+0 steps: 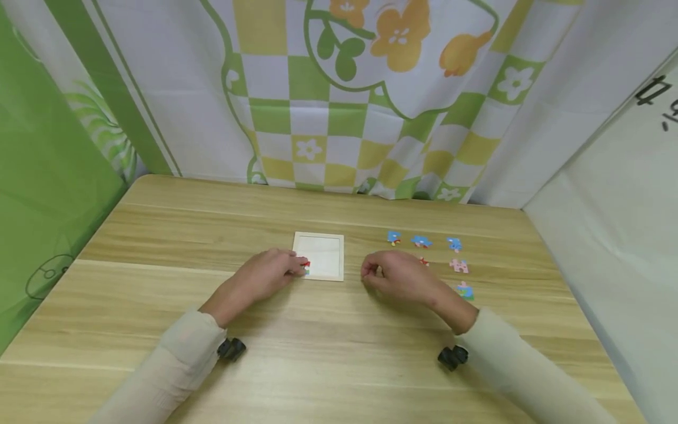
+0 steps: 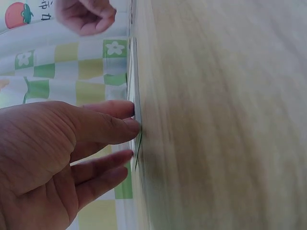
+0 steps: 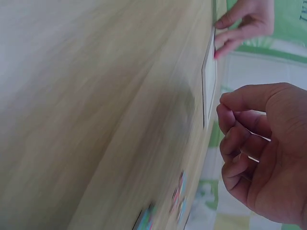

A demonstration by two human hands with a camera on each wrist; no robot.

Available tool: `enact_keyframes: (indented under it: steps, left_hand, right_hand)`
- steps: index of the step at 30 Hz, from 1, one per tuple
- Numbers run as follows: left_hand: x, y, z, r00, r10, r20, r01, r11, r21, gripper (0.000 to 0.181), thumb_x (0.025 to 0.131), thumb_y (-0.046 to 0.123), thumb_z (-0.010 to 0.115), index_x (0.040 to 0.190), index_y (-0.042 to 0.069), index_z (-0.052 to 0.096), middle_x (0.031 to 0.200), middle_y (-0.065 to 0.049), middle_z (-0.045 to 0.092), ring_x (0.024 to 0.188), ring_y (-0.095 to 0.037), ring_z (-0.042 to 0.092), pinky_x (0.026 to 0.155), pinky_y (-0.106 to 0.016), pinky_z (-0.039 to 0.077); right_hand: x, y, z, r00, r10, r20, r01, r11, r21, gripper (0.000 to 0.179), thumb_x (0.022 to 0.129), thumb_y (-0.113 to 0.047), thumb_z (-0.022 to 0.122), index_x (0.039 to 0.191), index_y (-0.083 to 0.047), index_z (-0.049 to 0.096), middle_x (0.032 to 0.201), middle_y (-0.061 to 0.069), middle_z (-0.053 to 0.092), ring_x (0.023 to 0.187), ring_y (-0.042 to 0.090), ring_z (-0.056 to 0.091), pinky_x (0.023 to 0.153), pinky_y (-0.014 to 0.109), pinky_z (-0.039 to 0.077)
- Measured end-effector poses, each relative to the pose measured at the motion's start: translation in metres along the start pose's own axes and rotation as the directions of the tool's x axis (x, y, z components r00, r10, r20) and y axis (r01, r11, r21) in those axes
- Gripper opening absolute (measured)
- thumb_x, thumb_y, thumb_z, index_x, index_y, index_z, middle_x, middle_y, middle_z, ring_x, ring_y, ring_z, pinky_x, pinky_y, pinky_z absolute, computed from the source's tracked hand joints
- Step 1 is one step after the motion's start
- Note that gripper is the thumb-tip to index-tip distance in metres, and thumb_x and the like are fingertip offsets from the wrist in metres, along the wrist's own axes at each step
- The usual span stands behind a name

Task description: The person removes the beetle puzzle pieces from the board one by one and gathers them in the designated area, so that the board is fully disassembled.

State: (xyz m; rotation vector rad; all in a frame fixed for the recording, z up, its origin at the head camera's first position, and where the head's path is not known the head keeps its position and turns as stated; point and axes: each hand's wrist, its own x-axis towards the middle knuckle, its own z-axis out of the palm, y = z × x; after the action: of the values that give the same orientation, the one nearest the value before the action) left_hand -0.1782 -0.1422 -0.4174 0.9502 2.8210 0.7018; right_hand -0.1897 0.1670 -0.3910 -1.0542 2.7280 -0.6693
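Observation:
In the head view my left hand (image 1: 269, 273) is at the lower left corner of a shallow white square puzzle tray (image 1: 319, 235). Its thumb and fingers pinch a small red, white and green jigsaw piece (image 1: 306, 267), partly hidden under the fingertips. From the left wrist, the thumb (image 2: 125, 128) is low at the tray's edge, and a thin green edge of the piece shows below it. Right of the tray, my right hand (image 1: 399, 277) hovers over the table with loosely curled fingers. Its thumb tip meets the index finger (image 3: 225, 117), and nothing shows between them.
Several loose jigsaw pieces lie right of the tray, among them a blue one (image 1: 422, 241), a pink one (image 1: 459, 266) and a blue-green one (image 1: 465, 291). The right forearm passes near them. A patterned curtain (image 1: 339, 118) hangs behind the wooden table (image 1: 339, 365).

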Motion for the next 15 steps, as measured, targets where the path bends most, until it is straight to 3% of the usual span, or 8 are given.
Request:
enact_keyframes:
  steps: [3, 11, 15]
  left_hand:
    - [0.0, 0.002, -0.001, 1.0, 0.0, -0.004, 0.0, 0.999, 0.044, 0.019, 0.097, 0.004, 0.071, 0.113, 0.008, 0.08, 0.13, -0.005, 0.069, 0.118, -0.032, 0.065, 0.099, -0.045, 0.05]
    - [0.001, 0.0, -0.001, 1.0, 0.018, -0.013, -0.018, 1.0, 0.024, 0.016, 0.094, 0.0, 0.073, 0.107, 0.006, 0.081, 0.125, -0.01, 0.071, 0.114, -0.03, 0.068, 0.094, -0.041, 0.054]
    - [0.002, -0.001, -0.001, 0.998, 0.038, -0.041, -0.037, 0.998, 0.043, 0.013, 0.091, -0.002, 0.075, 0.096, 0.008, 0.082, 0.117, -0.011, 0.074, 0.108, -0.028, 0.071, 0.088, -0.039, 0.057]
  right_hand:
    - [0.014, -0.009, 0.006, 1.0, -0.023, 0.008, 0.023, 1.0, -0.007, 0.008, 0.094, -0.011, 0.07, 0.091, -0.017, 0.074, 0.084, -0.013, 0.067, 0.072, 0.004, 0.056, 0.068, 0.03, 0.049]
    - [0.05, -0.025, 0.022, 0.999, -0.043, 0.029, 0.04, 0.996, 0.076, 0.008, 0.095, -0.011, 0.067, 0.096, -0.015, 0.074, 0.084, -0.012, 0.068, 0.069, 0.003, 0.056, 0.068, 0.028, 0.048]
    - [0.062, -0.027, 0.027, 0.999, -0.04, 0.03, 0.037, 0.995, 0.097, 0.009, 0.094, -0.01, 0.066, 0.096, -0.015, 0.074, 0.084, -0.011, 0.068, 0.068, 0.004, 0.058, 0.071, 0.029, 0.049]
